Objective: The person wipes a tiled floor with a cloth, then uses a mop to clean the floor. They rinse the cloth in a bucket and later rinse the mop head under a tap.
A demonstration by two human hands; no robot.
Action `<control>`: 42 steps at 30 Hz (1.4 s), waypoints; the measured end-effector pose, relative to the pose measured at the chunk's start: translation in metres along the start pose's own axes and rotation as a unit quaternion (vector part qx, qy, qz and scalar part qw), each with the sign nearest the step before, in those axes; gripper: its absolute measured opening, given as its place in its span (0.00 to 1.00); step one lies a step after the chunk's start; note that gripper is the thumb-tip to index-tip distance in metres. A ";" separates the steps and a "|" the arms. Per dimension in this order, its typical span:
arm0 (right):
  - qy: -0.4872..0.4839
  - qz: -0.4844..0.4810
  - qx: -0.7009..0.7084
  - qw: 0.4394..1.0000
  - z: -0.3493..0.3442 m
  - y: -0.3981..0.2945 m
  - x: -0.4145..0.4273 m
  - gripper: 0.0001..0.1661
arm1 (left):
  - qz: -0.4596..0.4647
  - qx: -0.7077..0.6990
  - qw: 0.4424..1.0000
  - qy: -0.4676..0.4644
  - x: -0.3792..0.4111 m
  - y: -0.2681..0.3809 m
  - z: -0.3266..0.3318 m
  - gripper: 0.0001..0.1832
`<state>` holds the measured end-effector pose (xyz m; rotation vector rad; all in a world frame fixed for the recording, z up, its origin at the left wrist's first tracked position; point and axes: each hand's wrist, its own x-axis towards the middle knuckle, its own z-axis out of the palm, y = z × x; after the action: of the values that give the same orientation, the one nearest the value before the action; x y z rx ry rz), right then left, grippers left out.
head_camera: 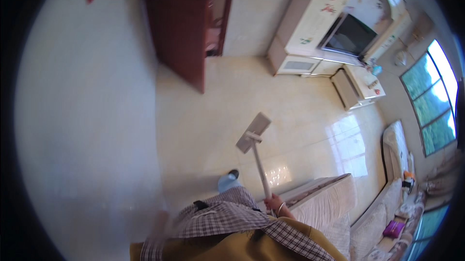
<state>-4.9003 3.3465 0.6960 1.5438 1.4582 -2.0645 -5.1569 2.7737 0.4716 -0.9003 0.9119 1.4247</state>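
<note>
My right hand (274,203), with a bangle at its wrist, is closed around the pale pole (261,168) of a flat mop. The pole runs forward from my hand to the rectangular mop head (254,132), which is tilted over the glossy tiled floor (218,115). Whether the head touches the floor is hard to tell. On the other side of my checked apron (218,221), a motion-blurred shape appears to be my left hand (162,223), close to the wall. Its fingers cannot be made out.
A dark red door (178,24) stands ajar ahead. A white wall (94,115) runs along the left. To the right are a sofa (323,203), another cushioned seat (374,224) with a purple item (393,229), a low cabinet (358,86) and a television (348,35).
</note>
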 end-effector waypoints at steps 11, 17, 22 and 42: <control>-0.019 -0.011 -0.117 0.993 -0.061 -0.208 0.146 0.15 | 0.242 0.474 0.806 0.260 0.071 0.171 0.246 0.10; -0.036 -0.017 -0.126 0.991 -0.053 -0.298 0.238 0.17 | 0.453 0.436 0.738 0.246 0.098 0.319 0.350 0.09; 0.040 -0.039 -0.371 0.927 -0.063 -0.377 0.292 0.30 | 0.532 0.578 0.545 0.292 0.116 0.455 0.574 0.06; -0.022 -0.208 -0.531 0.821 -0.061 -0.821 0.622 0.29 | 0.232 0.846 0.331 0.347 0.216 0.801 0.907 0.25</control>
<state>-5.6588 4.0463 0.6766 0.7248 2.4305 -0.9428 -5.9843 3.6627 0.6629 0.6540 2.5521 -0.3507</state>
